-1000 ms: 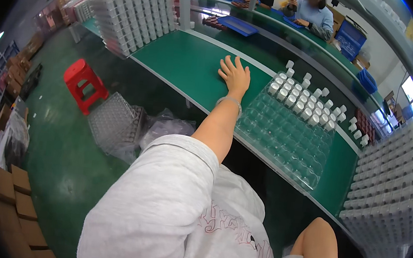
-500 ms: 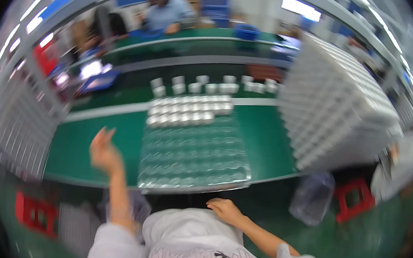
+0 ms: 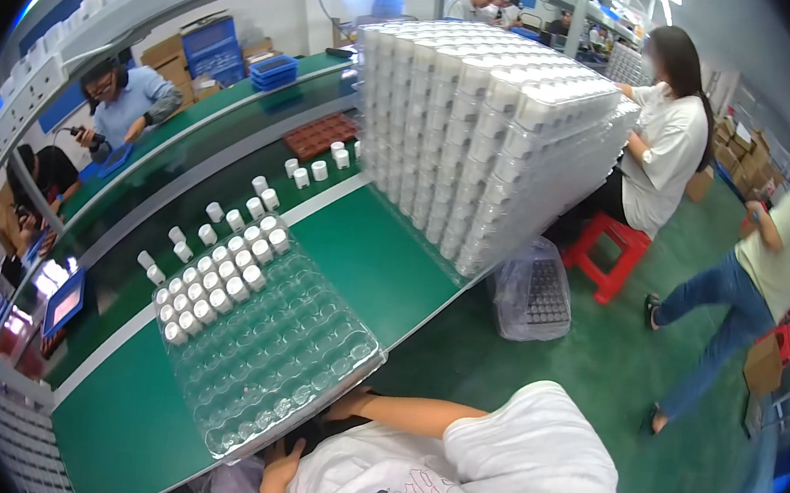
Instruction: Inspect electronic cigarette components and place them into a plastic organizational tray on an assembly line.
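My left hand (image 3: 281, 467) is lowered at the table's front edge, beside my lap, just below the near corner of a clear plastic tray (image 3: 283, 369). Its visible fingers look spread, with nothing in them. My right hand (image 3: 351, 404) lies close by at the tray's near edge, its fingers mostly hidden by the dark shadow and the edge. The tray rests on the green table and has rows of round pockets. Short white cylinders (image 3: 210, 295) fill its far rows; the nearer pockets hold none.
Loose white cylinders (image 3: 302, 178) stand in a line beyond the tray. A tall stack of filled trays (image 3: 462, 139) stands at the right. Beside the table is a bagged bin (image 3: 531, 293) and a red stool (image 3: 608, 258) with a person seated. Another person (image 3: 775, 245) is in the aisle.
My left hand has come down from above the table to beside my lap. My right hand stays low near the table edge. The view has turned to the right.
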{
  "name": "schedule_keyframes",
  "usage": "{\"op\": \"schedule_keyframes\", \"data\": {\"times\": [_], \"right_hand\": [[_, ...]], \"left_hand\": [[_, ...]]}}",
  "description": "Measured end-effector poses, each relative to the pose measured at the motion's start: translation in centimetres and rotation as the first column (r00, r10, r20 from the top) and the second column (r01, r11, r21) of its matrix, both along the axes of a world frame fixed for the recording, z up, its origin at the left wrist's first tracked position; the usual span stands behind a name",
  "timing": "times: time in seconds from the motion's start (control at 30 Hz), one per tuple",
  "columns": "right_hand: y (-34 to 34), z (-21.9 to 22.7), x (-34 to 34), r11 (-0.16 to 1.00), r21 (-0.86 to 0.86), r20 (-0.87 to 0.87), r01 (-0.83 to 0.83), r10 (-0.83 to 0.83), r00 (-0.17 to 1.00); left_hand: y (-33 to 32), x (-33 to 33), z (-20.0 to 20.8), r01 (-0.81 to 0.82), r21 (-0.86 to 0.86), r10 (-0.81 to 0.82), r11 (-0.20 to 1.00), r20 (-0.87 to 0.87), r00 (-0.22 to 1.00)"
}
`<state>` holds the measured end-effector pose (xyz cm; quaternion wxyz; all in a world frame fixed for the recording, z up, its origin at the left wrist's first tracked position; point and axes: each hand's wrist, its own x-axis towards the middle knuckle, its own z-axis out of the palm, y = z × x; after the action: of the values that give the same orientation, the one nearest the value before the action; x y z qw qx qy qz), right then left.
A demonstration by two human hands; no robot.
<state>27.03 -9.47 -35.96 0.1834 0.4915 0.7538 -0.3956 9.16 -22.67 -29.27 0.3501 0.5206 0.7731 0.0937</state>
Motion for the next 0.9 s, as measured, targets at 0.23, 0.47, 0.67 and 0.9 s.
{"op": "schedule_keyframes", "data": {"times": [0.23,0.47,0.67,0.9], "right_hand": [[-0.4,0.3,-5.0,0.956,0.287,0.208,-0.067,0.006,0.978],[-0.4,-7.7,-4.5,0.870,0.454,-0.097,0.191,-0.165,0.981],[-0.6,-13.0,-6.8,0.739,0.541,-0.426,0.401,-0.170,0.889],[-2.4,-2.6,-6.3,0.707,0.704,0.130,-0.067,-0.036,0.991]], "left_hand": [[6.5,-0.5,-2.5,0.451,-0.070,-0.456,0.890,-0.121,0.882],[8.7,3.7,-7.3,0.515,-0.222,-0.556,0.828,-0.215,0.803],[8.8,2.4,-11.1,0.480,-0.351,-0.583,0.804,-0.309,0.751],[6.7,4.0,-2.7,0.353,-0.237,-0.416,0.905,-0.325,0.849]]}}
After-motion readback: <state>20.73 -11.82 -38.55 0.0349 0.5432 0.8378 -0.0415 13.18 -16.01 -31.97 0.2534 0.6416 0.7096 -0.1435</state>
